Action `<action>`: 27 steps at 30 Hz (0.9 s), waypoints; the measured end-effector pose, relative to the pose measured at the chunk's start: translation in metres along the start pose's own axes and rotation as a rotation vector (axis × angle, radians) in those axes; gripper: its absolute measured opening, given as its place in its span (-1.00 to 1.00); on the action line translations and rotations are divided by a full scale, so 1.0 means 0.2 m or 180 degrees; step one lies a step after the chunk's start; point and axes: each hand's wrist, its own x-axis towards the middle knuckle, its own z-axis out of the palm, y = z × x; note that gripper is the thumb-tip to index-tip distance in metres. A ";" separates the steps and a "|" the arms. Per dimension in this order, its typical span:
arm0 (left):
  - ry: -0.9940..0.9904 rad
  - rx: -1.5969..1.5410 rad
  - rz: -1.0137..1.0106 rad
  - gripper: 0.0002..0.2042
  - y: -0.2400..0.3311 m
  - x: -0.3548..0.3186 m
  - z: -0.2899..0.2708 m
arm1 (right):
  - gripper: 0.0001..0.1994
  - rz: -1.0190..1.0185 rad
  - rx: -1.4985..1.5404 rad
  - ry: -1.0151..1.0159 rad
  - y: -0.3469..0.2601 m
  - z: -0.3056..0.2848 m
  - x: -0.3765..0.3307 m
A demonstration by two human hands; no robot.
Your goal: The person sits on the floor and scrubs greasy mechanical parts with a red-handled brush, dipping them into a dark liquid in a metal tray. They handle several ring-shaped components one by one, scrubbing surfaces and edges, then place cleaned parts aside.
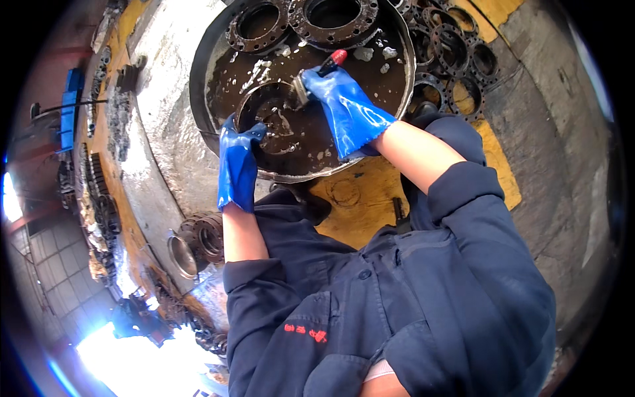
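Note:
My left hand (239, 162), in a long blue rubber glove, is closed on the near left rim of a dark metal ring (247, 98). The ring lies partly sunk in murky brown liquid inside a large round metal basin (199, 83). My right hand (336, 99), gloved the same way, grips a brush (301, 88) with a black, red-tipped handle. Its head is against or just over the ring's right side; contact is hard to make out. Two bolt-holed flange rings (258, 45) rest at the basin's far side. Pale foam floats around them.
Many dark flange rings (451, 49) are piled on the floor right of the basin. Several more rings (210, 235) and a shallow metal dish (180, 255) sit at the left near my knee. Yellow board (360, 198) lies under the basin. Metal parts line the far left.

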 end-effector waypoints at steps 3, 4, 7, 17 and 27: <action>0.0094 0.0258 0.0115 -0.57 0.06 -0.03 0.04 | -0.60 0.0712 -0.1549 0.0241 0.13 0.01 0.17; 0.0182 0.0364 0.0093 -0.56 0.06 -0.05 0.02 | -0.65 0.0445 -0.1735 0.0029 0.04 0.01 0.03; 0.0336 -0.0293 0.0057 -0.52 0.08 -0.07 0.04 | -0.72 -0.2047 -0.2715 -0.0026 0.12 0.05 -0.14; 0.0097 -0.0570 -0.0196 -0.49 -0.02 0.03 -0.13 | -0.48 -0.4855 -0.5408 -0.1224 -0.08 0.12 -0.14; -0.0023 -0.0506 -0.0510 -0.50 0.00 0.00 -0.13 | -0.61 -0.1049 -0.3985 -0.0915 0.10 0.26 -0.15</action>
